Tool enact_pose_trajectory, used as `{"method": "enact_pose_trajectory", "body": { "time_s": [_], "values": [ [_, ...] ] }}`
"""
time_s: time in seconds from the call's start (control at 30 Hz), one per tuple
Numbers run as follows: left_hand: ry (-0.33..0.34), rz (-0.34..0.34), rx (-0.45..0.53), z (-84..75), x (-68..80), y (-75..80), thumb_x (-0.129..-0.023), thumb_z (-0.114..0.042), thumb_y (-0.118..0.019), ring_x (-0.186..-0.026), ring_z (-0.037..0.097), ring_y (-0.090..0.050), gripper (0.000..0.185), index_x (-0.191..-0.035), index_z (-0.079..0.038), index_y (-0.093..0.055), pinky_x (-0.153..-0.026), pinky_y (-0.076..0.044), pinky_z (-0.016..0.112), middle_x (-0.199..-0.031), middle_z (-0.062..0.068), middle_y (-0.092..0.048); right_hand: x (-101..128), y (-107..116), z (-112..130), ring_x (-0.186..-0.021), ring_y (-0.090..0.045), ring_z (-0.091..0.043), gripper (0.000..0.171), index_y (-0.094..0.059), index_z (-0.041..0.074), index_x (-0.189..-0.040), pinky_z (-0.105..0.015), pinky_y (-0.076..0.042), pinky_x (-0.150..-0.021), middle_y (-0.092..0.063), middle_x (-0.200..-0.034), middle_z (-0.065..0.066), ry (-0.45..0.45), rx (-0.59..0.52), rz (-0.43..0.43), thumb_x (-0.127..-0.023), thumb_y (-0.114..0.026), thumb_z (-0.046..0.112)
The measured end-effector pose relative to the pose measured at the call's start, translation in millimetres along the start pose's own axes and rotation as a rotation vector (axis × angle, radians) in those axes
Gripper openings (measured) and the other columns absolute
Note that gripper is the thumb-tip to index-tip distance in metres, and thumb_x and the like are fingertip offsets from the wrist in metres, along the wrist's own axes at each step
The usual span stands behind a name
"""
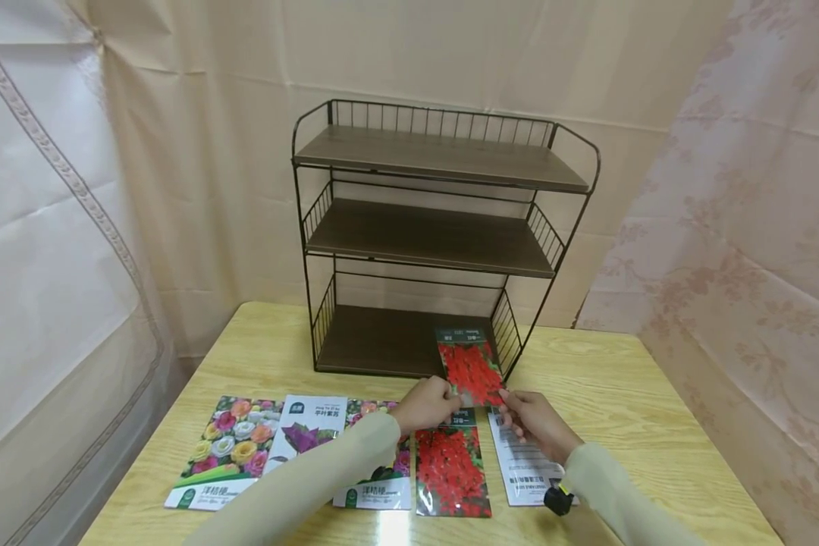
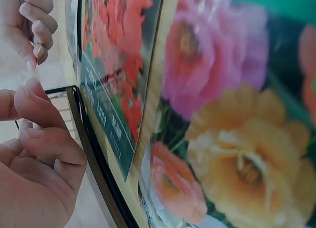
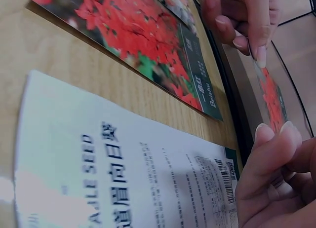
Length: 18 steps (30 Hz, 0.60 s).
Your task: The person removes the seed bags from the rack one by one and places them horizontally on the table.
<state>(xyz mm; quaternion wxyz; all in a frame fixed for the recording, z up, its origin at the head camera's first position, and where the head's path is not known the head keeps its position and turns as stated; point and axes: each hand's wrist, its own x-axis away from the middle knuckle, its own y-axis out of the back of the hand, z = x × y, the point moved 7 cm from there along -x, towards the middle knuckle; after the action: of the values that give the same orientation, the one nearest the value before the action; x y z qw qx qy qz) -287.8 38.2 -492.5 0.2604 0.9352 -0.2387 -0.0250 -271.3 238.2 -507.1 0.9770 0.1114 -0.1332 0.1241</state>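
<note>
Hands share one red-flower seed packet, raised at the front of the rack's bottom shelf: left hand pinches its near left corner, right hand its near right. Four further packets lie on the surface.

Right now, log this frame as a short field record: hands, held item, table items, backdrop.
left hand: left hand pinches the lower left corner of the raised red-flower packet
right hand: right hand pinches its lower right corner
held packet position: in front of the rack's bottom shelf
table items: second red-flower packet, white printed packet, mixed-flower packets, lying flat on the table
rack: three-tier wire rack, shelves bare
</note>
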Motion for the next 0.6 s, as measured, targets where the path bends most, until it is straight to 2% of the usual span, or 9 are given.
{"method": "enact_pose_trajectory", "body": {
  "time_s": [0.27,0.4,0.6],
  "values": [
    [-0.021,0.001,-0.026,-7.3,12.1,-3.5,-0.106,-0.027,-0.059,-0.044,0.009,-0.041,0.042,-0.067,-0.010,-0.059,-0.043,-0.037,0.025,-0.067,0.010,-0.069,12,1,-2,-0.051,-0.042,-0.009,0.045,-0.059,-0.008,-0.104,-0.022,-0.041,-0.046,-0.057,-0.074,-0.004,-0.008,0.008,-0.017,-0.111,-0.047,0.035],
    [-0.032,0.000,-0.029,-10.3,16.7,-7.0,-0.106,-0.024,-0.060,-0.043,0.009,-0.042,0.039,-0.072,-0.006,-0.064,-0.043,-0.037,0.025,-0.067,0.010,-0.069,16,2,-4,-0.052,-0.042,-0.009,0.046,-0.059,-0.007,-0.105,-0.022,-0.041,-0.046,-0.058,-0.074,-0.004,-0.021,0.013,-0.012,-0.111,-0.046,0.036],
    [-0.088,0.005,-0.039,-20.6,22.0,-14.9,-0.105,-0.020,-0.061,-0.042,0.007,-0.043,0.034,-0.078,-0.001,-0.070,-0.042,-0.036,0.022,-0.063,0.008,-0.067,25,7,-9,-0.052,-0.041,-0.007,0.044,-0.058,-0.006,-0.103,-0.020,-0.041,-0.044,-0.056,-0.074,-0.002,-0.049,-0.013,-0.013,-0.111,-0.048,0.037]
  ]
}}
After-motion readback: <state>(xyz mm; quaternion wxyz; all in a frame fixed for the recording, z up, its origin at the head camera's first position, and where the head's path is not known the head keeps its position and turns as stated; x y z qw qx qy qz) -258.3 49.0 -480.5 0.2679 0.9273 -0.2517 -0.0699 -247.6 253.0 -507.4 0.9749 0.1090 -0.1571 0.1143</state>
